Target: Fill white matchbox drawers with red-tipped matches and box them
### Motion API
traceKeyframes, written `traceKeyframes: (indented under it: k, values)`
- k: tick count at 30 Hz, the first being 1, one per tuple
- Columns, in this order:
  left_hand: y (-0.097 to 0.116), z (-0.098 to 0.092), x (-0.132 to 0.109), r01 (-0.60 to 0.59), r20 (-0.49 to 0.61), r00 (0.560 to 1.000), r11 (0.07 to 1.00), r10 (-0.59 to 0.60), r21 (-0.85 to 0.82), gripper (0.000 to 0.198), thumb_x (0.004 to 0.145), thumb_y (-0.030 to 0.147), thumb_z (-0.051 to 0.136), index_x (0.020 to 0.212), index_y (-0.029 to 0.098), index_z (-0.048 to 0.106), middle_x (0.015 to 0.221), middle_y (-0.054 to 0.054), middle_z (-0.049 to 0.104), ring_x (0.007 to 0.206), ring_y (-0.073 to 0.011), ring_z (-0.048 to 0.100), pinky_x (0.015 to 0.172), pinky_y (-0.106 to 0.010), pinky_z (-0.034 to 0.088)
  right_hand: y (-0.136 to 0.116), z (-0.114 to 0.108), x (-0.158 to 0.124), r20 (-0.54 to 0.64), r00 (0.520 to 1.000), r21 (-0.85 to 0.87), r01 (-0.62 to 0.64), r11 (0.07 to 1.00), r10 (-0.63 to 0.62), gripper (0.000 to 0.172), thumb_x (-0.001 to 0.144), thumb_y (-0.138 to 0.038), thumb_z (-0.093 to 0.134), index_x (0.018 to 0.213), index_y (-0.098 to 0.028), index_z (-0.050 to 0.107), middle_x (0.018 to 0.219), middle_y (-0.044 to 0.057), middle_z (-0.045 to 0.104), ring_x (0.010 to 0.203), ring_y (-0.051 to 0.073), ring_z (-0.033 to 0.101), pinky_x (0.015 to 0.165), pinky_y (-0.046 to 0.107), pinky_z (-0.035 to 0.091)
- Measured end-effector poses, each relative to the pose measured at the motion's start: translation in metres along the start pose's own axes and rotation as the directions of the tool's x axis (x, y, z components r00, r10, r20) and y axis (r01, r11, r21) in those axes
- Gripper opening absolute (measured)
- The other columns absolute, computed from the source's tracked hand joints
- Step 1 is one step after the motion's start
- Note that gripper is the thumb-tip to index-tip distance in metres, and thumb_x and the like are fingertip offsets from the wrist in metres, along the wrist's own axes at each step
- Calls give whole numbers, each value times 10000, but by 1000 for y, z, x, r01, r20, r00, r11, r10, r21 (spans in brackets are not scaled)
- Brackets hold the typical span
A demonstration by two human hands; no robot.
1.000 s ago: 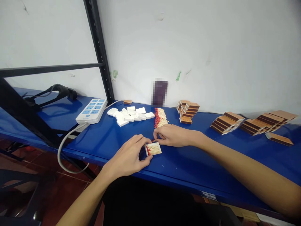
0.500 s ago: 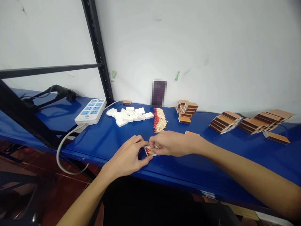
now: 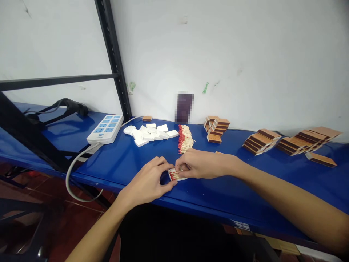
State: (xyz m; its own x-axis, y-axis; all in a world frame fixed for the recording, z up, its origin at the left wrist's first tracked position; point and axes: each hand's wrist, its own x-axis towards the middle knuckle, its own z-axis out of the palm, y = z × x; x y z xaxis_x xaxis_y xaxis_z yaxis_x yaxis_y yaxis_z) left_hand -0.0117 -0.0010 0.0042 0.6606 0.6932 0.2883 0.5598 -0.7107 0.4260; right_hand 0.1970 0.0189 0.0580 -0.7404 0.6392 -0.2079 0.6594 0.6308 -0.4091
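Small white match tray, red-tipped matches inside, seemingly flat, blue shelf edge

Bare blue shelf left of loose matches, white trays behind.

The right hand has moved away from the pile of loose matches and down to the matchbox tray (it half covered the tray a moment ago), and its fingertips now rest on the far edge.
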Motion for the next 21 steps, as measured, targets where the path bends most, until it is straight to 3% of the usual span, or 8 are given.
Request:
traceKeyframes:
  k: [13, 21]
  values:
    - [-1, 1, 0, -10, -6, 1000, 1000, 10, -2, 263, 874, 330, 614, 1106, 209, 643, 994, -51, 599, 934, -218, 549, 844, -358, 463, 5, 0, -1, -21, 1000, -48, 7, 999, -8, 154, 860, -254, 546, 906, -185, 676, 752, 5, 647, 614, 111, 529, 553, 230, 358]
    - [-1, 1, 0, 12, 5, 1000, 1000, -12, -6, 313, 873, 348, 616, 1157, 218, 626, 1004, -48, 593, 933, -219, 548, 839, -356, 466, -1, 3, 1, -130, 990, -296, -96, 950, 59, 111, 819, -219, 559, 758, -192, 649, 701, 8, 637, 612, 127, 491, 542, 255, 297]
